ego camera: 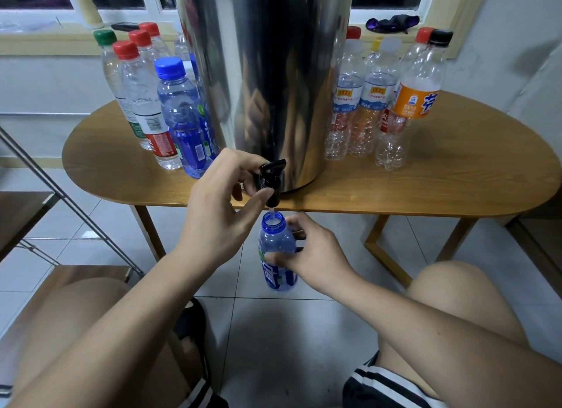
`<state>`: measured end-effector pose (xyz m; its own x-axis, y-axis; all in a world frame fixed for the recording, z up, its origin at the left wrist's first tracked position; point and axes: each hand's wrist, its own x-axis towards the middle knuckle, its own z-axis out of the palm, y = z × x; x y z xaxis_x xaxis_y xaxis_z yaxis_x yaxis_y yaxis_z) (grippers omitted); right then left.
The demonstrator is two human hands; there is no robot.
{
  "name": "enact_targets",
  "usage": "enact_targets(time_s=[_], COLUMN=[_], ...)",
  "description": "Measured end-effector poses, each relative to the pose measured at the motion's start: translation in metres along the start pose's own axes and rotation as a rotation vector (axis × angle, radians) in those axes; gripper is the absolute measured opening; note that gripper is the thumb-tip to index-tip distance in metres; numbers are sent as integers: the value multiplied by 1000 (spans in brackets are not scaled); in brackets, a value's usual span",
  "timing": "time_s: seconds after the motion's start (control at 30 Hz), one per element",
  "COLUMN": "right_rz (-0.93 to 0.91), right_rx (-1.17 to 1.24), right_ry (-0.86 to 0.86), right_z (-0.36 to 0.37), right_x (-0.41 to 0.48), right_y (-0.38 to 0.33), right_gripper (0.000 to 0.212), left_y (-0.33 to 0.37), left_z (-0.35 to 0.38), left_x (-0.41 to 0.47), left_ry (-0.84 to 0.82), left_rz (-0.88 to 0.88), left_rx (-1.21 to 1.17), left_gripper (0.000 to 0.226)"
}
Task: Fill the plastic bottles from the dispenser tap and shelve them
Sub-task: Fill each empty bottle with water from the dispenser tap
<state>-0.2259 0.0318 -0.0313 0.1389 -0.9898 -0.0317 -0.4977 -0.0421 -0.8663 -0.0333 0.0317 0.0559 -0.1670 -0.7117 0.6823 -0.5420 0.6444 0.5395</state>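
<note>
Blue bottle (274, 239), uncapped, upright, mouth just under the black tap (271, 179); a thin stream runs from the spout into the neck. Bottle hangs below the table's (425, 191) front edge, off the tiled floor, between my knees. My right hand (314, 251) grips it round the mid-body, fingers wrapped across the label, wrist coming in from lower right. My left hand (217, 208) is curled on the tap: fingers over the lever, thumb up under the spout body, forearm rising from lower left. The steel dispenser (264, 73) sits at the table's front edge, tap overhanging it. Capped bottles (152, 103) crowd its left side, the nearest blue one just beside my left knuckles. Empty bottles (380, 112) stand to the right, bare tabletop in front of them. Metal shelf frame (60, 201) close by at left.
</note>
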Motion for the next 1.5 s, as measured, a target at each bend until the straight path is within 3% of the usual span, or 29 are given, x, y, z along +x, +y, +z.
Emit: enact_targets(time_s=[1.5], right_rz=[-13], right_rx=[5], right_ry=[12], right_z=[2], right_x=[2], right_y=[3], right_gripper=[56], left_y=[1], left_z=[-1], left_x=[0], left_ry=[-2], left_rz=[-3], left_rx=[0], left_gripper=[37])
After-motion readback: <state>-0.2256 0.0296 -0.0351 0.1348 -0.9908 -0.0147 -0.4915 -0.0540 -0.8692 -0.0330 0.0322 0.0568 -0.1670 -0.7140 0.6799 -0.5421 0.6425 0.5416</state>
